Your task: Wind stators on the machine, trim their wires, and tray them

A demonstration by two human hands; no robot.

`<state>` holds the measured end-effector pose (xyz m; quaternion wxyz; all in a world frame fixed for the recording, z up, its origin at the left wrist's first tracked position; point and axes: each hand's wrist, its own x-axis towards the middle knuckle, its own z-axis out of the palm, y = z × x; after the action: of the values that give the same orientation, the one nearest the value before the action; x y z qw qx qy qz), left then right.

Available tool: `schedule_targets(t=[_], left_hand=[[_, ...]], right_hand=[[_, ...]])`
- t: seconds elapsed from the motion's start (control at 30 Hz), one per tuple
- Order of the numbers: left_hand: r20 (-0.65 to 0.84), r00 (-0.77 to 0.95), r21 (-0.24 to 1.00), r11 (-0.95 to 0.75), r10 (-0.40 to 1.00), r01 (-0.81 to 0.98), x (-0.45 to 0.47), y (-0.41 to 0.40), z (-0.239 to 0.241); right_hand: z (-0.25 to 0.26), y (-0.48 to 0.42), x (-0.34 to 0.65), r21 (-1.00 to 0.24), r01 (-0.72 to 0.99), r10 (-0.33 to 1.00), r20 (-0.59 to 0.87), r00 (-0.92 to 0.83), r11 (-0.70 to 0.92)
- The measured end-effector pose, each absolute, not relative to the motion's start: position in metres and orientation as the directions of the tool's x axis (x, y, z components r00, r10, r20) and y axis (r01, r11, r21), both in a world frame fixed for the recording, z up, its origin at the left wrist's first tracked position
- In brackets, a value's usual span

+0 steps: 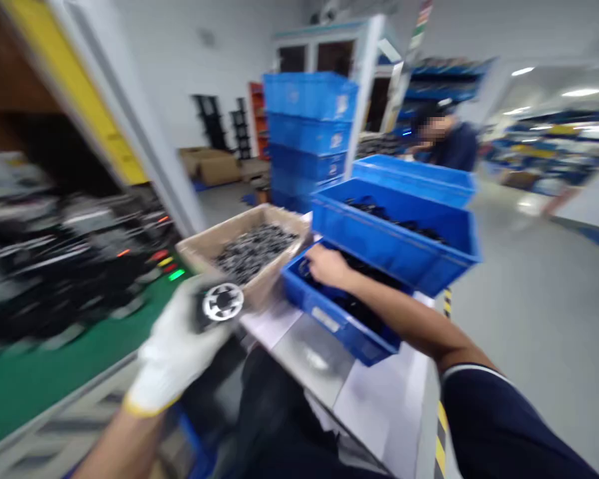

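My left hand [180, 339], in a white glove, is closed round a dark cylindrical part with a round silver spoked face [222, 303], held above the bench edge. My bare right hand [327, 266] reaches into a low blue bin [329, 319] of dark parts; its fingers are curled down among them, and motion blur hides whether they hold anything. Just left of that hand stands a cardboard box [199, 249] full of small dark metal pieces.
A second blue bin [394, 243] rests partly over the low one, with another [414, 176] behind. Stacked blue crates [309, 133] stand further back. A green-topped conveyor [44, 372] with dark blurred items runs on the left. Another person [446, 143] works at the back right.
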<state>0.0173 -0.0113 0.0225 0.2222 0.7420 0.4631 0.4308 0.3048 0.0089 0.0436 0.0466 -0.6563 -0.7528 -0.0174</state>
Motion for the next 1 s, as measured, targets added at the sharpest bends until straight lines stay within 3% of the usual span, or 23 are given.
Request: schedule_targets(t=[0.13, 0.3, 0.43, 0.53, 0.63, 0.83, 1.0], left_hand=[[0.370, 0.187, 0.848, -0.413, 0.910, 0.331, -0.005, -0.059, 0.002], [0.416, 0.102, 0.871, -0.428, 0.904, 0.239, -0.006, -0.080, 0.002], [0.412, 0.055, 0.887, -0.415, 0.909, 0.201, -0.014, -0.085, -0.001], [0.257, 0.048, 0.959, -0.261, 0.965, 0.112, -0.015, -0.083, -0.007], [0.129, 0.075, 0.988, -0.122, 0.989, -0.096, -0.010, -0.078, -0.013], [0.032, -0.017, 0.922, -0.036, 0.999, -0.385, -0.006, -0.070, -0.019], [-0.028, 0.079, 0.864, 0.064, 0.996, -0.500, -0.011, -0.070, -0.028]], right_hand=[[0.059, 0.016, 0.274, -0.172, 0.922, 0.904, 0.323, -0.281, 0.348], [0.064, -0.032, 0.225, -0.268, 0.554, 0.543, 0.726, -0.422, 0.788], [0.049, -0.056, 0.213, -0.307, 0.422, 0.487, 0.758, -0.434, 0.853], [0.042, -0.057, 0.215, -0.311, 0.397, 0.479, 0.754, -0.450, 0.863], [0.040, -0.056, 0.218, -0.310, 0.402, 0.485, 0.737, -0.471, 0.861], [0.034, -0.053, 0.218, -0.302, 0.388, 0.473, 0.727, -0.497, 0.871], [0.034, -0.054, 0.217, -0.328, 0.366, 0.479, 0.733, -0.482, 0.871]])
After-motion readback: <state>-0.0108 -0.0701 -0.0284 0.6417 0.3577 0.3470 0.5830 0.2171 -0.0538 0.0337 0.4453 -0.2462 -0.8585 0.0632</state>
